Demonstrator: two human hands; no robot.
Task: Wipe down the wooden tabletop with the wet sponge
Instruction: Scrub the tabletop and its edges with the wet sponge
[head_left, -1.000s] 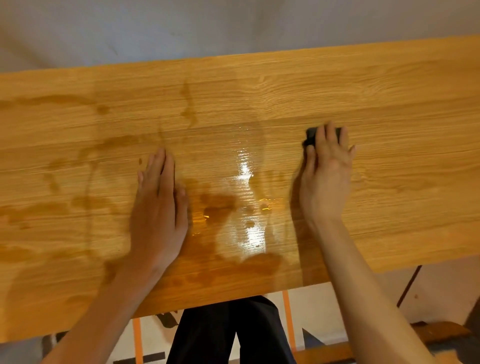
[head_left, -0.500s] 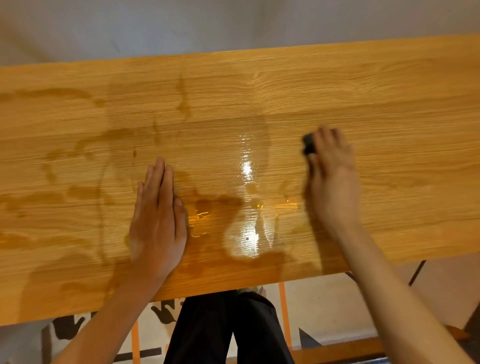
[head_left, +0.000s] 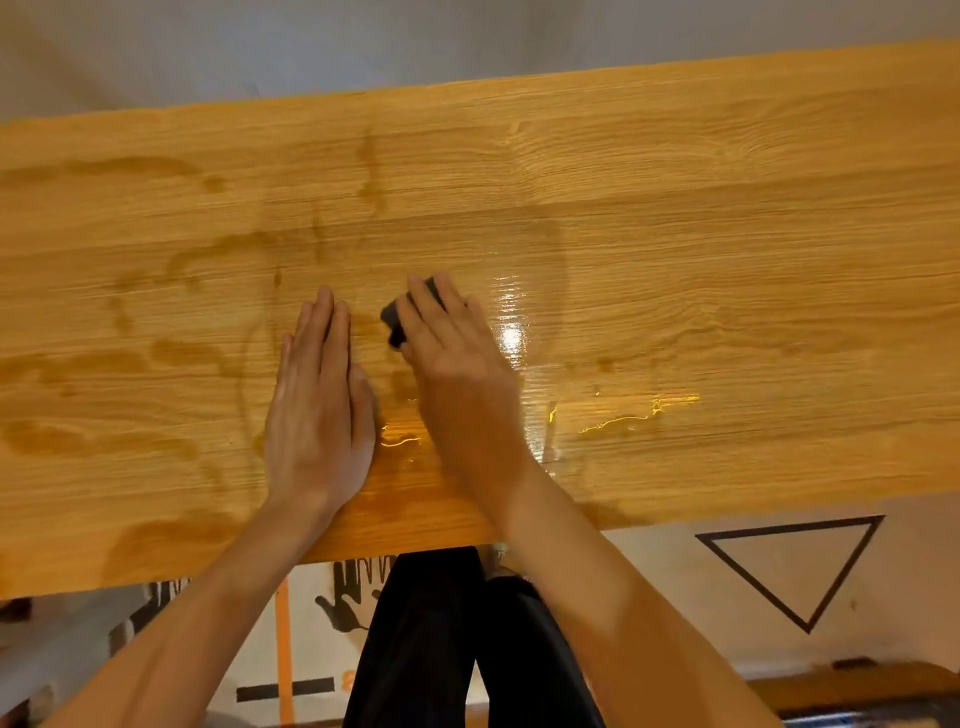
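At table centre, slightly toward 7 o'clock of the frame's middle, both hands sit on the long honey-coloured wooden tabletop (head_left: 675, 208). Risk noted first: a glossy film of water (head_left: 511, 332) and thin pooled lines lie at 3 o'clock of the right hand, close to the near edge; my judgement is that a stroke toward 6 o'clock could push that water over the edge onto the dark trousers (head_left: 431, 639) and the marked floor below. Second risk: the left hand's palm rests on a damp patch, so it could slip if weight is leaned on it. Third: dark drying streaks at 9 to 10 o'clock suggest uneven coverage; patches may get missed or left streaky. The small dark rectangular sponge (head_left: 393, 318) lies flat on the wood under the right hand (head_left: 452, 353), its corner showing at 10 o'clock of that hand, beyond the fingertips. Right hand: fingers extended with a slight bend, pressing down on the sponge rather than wrapping it; whether the thumb hooks its side is hidden. Left hand (head_left: 317, 415): fully flat, fingers straight and together, holding nothing, just bracing. The sponge sits between the two hands, just beside the left fingertips at their 2 o'clock, not touching them.
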